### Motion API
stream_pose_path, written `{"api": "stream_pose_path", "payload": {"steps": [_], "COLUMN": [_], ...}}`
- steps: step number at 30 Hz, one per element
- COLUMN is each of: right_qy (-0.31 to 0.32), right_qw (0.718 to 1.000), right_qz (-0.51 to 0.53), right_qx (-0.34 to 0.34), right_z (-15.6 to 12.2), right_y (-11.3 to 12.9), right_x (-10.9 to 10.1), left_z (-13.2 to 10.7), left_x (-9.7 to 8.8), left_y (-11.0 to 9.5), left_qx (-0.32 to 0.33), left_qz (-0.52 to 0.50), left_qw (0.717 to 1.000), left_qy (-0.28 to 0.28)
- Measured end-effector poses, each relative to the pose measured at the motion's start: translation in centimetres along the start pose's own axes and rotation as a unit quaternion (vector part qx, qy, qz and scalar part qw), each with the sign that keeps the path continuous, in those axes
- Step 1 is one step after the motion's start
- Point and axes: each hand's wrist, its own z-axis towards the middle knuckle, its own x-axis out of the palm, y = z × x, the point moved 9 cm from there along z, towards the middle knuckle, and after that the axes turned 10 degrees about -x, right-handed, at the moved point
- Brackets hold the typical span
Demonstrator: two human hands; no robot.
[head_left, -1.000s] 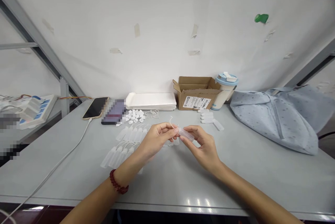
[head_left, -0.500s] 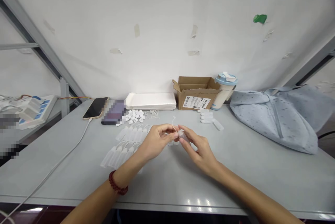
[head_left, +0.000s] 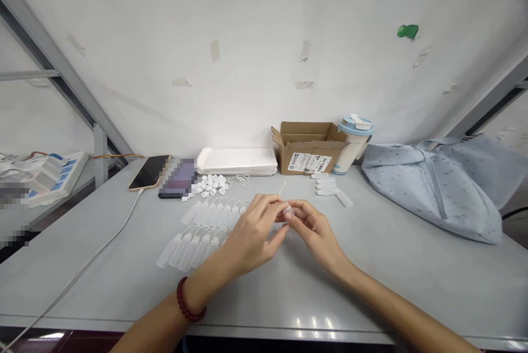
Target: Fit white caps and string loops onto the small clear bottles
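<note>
Above the middle of the table, my left hand (head_left: 256, 232) and my right hand (head_left: 315, 233) meet at a small translucent plastic bottle (head_left: 289, 210). My right thumb and fingers pinch its body, while my left fingers close about its top; the left thumb stands off below. A thin white cord (head_left: 282, 187) sticks up behind my left fingers. Most of the bottle is hidden by the fingers. Left of my hands lie two rows of corded bottles (head_left: 192, 250), partly covered by my left hand. White caps (head_left: 212, 184) form a pile behind them, beside loose cords (head_left: 240, 180).
Several loose translucent bottles (head_left: 327, 191) lie right of centre. Along the back stand a white stack (head_left: 237, 161), an open cardboard box (head_left: 309, 159) and a lidded cup (head_left: 352, 144). Two phones, one a black-screened phone (head_left: 150, 171), lie left; a blue cloth bag (head_left: 433, 193) lies right.
My left hand has turned over the bottle's top and its thumb has come away downward. The cord now stands farther right, more hidden behind the fingers. My right hand keeps its pinch.
</note>
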Motion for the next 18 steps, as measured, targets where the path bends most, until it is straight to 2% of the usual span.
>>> {"api": "stream_pose_path", "payload": {"steps": [2, 7, 11, 14, 16, 18], "right_qy": [-0.004, -0.010, 0.013, 0.064, 0.133, 0.209], "right_qw": [1.000, 0.999, 1.000, 0.997, 0.986, 0.963], "right_qz": [0.012, 0.023, 0.016, -0.033, -0.099, -0.165], "right_qx": [0.016, 0.035, 0.019, -0.003, -0.017, -0.034], "right_z": [0.0, -0.3, -0.5, -0.9, -1.5, -2.2], "right_y": [-0.1, -0.4, -0.2, 0.4, 0.7, 1.0], "right_x": [0.0, 0.4, 1.2, 2.2, 3.5, 4.9], "left_z": [-0.2, -0.2, -0.6, -2.2, -3.8, -5.7], "left_x": [0.6, 1.1, 0.7, -0.5, -1.3, -2.0], "left_y": [-0.2, -0.5, -0.8, -0.3, 0.6, 1.6], "left_qx": [0.012, 0.033, 0.031, 0.011, -0.019, -0.052], "left_qz": [0.036, 0.106, 0.118, 0.102, 0.093, 0.088], "left_qw": [0.999, 0.993, 0.991, 0.992, 0.991, 0.986], "left_qy": [0.029, 0.049, 0.060, 0.068, 0.099, 0.134]}}
